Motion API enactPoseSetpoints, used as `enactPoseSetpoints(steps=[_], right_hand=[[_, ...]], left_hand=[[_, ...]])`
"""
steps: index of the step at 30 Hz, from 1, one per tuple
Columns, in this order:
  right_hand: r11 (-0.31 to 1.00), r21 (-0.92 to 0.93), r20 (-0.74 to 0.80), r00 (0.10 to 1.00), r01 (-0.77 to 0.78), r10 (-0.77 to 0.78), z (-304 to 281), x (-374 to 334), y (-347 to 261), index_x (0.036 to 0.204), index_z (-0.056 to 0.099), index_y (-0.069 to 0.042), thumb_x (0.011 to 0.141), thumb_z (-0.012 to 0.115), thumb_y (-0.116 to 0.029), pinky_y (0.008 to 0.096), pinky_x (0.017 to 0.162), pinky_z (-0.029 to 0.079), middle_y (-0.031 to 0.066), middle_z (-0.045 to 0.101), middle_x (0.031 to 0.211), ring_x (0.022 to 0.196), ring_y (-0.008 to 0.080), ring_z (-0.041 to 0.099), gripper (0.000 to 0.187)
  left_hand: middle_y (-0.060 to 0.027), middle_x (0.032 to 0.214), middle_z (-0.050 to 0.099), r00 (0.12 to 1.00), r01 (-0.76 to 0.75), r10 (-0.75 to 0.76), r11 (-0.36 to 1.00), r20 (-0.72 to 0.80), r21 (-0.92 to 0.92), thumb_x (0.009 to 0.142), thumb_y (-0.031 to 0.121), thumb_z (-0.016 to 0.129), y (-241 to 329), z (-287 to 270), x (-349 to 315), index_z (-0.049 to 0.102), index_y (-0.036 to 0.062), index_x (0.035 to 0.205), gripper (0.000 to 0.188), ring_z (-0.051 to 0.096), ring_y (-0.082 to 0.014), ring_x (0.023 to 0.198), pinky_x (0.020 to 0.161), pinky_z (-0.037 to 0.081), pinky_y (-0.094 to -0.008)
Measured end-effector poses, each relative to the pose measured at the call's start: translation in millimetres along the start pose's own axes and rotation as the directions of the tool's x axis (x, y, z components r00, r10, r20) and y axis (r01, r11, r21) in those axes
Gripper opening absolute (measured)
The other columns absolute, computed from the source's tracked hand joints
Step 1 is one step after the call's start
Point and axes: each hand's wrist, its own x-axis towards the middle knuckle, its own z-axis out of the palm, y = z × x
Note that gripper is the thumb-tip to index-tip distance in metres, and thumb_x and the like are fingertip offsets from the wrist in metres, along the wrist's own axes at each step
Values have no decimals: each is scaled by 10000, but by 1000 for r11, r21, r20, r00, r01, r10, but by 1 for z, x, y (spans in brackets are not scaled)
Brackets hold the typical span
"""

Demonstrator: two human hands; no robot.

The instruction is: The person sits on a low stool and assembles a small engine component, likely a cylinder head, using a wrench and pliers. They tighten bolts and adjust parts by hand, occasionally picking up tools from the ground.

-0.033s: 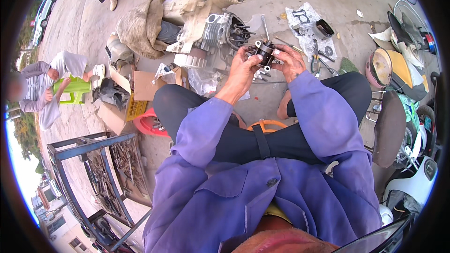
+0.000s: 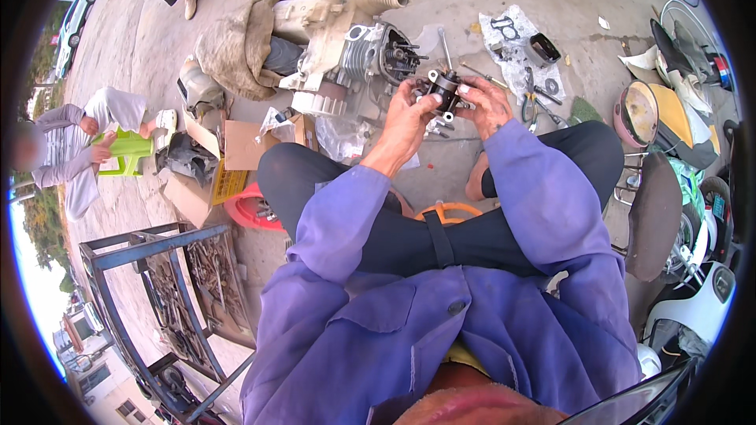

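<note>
The fingers (image 2: 423, 98) of the left hand (image 2: 405, 122) were curled about a small dark metal engine part (image 2: 446, 88), and the right hand (image 2: 488, 104) pinched it from the other side, fingertips closed on its edge. Both hands held it up in the air, out past the person's crossed knees. Just beyond the fingers lay the engine (image 2: 354, 55) on the concrete, its finned cylinder and bare studs facing them. To the right of the fingers a sheet of plastic (image 2: 516, 51) held gaskets, a small black cup (image 2: 543, 47) and pliers (image 2: 535, 98). To the left of them stood an open cardboard box (image 2: 244, 145), and further off a person crouched by a green stool (image 2: 130, 149). As far as I could judge, the engine was well stripped down with the part off it; whether the part was being cleaned, checked or readied for refitting I could not tell, and the loose pieces were not yet back on.
</note>
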Motion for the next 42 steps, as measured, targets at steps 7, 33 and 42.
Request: enactPoseSetpoints(steps=[7, 33, 42], right_hand=[[999, 8, -46, 998, -48, 48, -4, 3, 6, 1294, 583, 41, 889, 694, -241, 410, 905, 569, 159, 614, 1199, 1080, 251, 631, 506], [998, -4, -104, 992, -67, 66, -13, 7, 19, 1228, 619, 60, 874, 728, -302, 464, 904, 572, 170, 619, 1203, 1144, 288, 630, 518], [1000, 22, -8, 1000, -4, 4, -16, -1, 7, 1209, 610, 27, 933, 623, -275, 401, 770, 593, 128, 654, 1116, 1008, 226, 643, 409]], left_hand=[[-126, 1201, 577, 997, -49, 61, 974, -46, 221, 844, -55, 703, -4, 5, 1, 416, -12, 1336, 571, 639, -218, 1052, 893, 557, -354], [-114, 1099, 641, 998, 36, -39, 996, -40, -76, 975, 121, 546, 5, -4, -5, 528, -15, 1162, 231, 656, -229, 1034, 955, 533, -433], [-97, 1102, 627, 999, 44, -45, 990, 8, 133, 927, 127, 699, -1, 5, -7, 495, 5, 1265, 413, 672, -210, 989, 862, 585, -354]])
